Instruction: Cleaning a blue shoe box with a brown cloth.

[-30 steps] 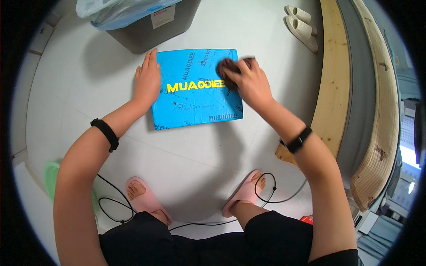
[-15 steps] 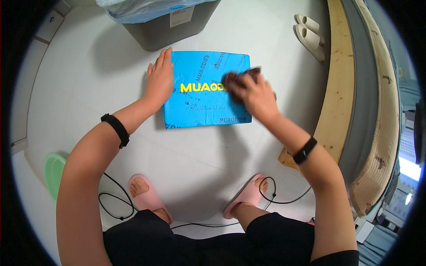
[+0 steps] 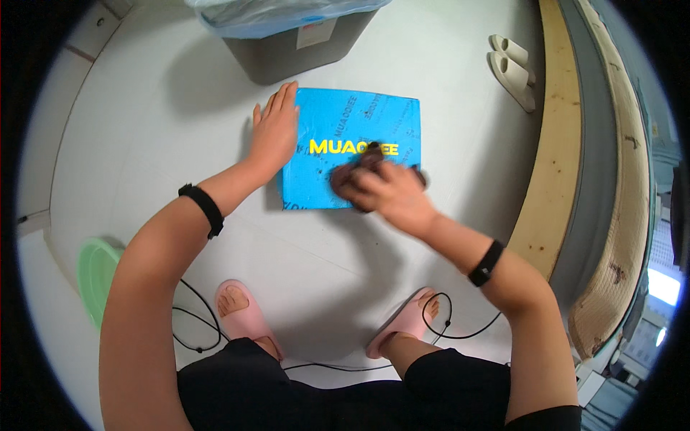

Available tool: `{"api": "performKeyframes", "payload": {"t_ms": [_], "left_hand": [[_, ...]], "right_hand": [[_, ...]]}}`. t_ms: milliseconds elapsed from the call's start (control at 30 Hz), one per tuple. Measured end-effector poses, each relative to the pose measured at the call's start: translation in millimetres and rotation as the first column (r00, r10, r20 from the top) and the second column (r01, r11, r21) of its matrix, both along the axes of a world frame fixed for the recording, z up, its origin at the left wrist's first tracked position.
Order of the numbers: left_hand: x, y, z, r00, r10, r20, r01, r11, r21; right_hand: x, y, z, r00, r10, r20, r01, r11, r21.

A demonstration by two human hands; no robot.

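A blue cardboard shoe box (image 3: 323,111) with yellow and dark print lies on the floor in front of me, dark specks on its lid. My left hand (image 3: 277,135) rests flat along the box's left side, fingers stretched out toward its far left corner. Bunched under my right hand (image 3: 397,195) is a dark brown cloth (image 3: 346,184), pressed on the near right part of the lid. The right fingers are bent over the cloth and slightly blurred. Part of the print is covered by the cloth.
A grey bin (image 3: 295,54) with a bluish liner stands just beyond the box. A wooden bed frame (image 3: 553,144) runs along the right, pale slippers (image 3: 512,75) beside it. At left sits a green basin (image 3: 97,276). A black cable (image 3: 338,365) loops near my pink slippers (image 3: 248,316).
My right hand has swept the cloth toward me and slightly left across the lid, uncovering more yellow print. My left hand stays at the box's left side. The whole view has shifted slightly.
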State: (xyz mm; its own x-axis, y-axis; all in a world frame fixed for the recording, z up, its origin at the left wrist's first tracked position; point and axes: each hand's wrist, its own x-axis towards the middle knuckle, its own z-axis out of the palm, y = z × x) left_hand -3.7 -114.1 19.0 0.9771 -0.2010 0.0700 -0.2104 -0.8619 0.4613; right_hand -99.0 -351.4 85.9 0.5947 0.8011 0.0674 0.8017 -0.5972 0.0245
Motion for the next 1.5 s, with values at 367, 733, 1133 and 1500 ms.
{"api": "performKeyframes", "payload": {"t_ms": [367, 733, 1133, 1500], "left_hand": [[2.2, 8.7, -10.2, 0.998, 0.021, -0.053, -0.039, 0.927, -0.373], [19.0, 15.6, -10.1, 0.995, -0.062, -0.083, 0.012, 0.862, -0.506], [51.0, 31.7, -8.1, 0.929, -0.149, -0.337, -0.187, 0.599, -0.779], [36.4, 16.4, 3.2, 0.985, -0.049, -0.165, -0.016, 0.929, -0.369]], "right_hand": [[66.4, 60.0, -19.2, 0.930, -0.364, 0.059, 0.363, 0.931, 0.032], [-15.3, 58.5, 2.3, 0.998, 0.051, -0.046, -0.052, 0.999, -0.010], [108.3, 67.3, -9.0, 0.932, -0.347, 0.107, 0.343, 0.938, 0.051], [66.1, -25.2, -8.0, 0.784, -0.593, 0.181, 0.617, 0.775, -0.133]]}}
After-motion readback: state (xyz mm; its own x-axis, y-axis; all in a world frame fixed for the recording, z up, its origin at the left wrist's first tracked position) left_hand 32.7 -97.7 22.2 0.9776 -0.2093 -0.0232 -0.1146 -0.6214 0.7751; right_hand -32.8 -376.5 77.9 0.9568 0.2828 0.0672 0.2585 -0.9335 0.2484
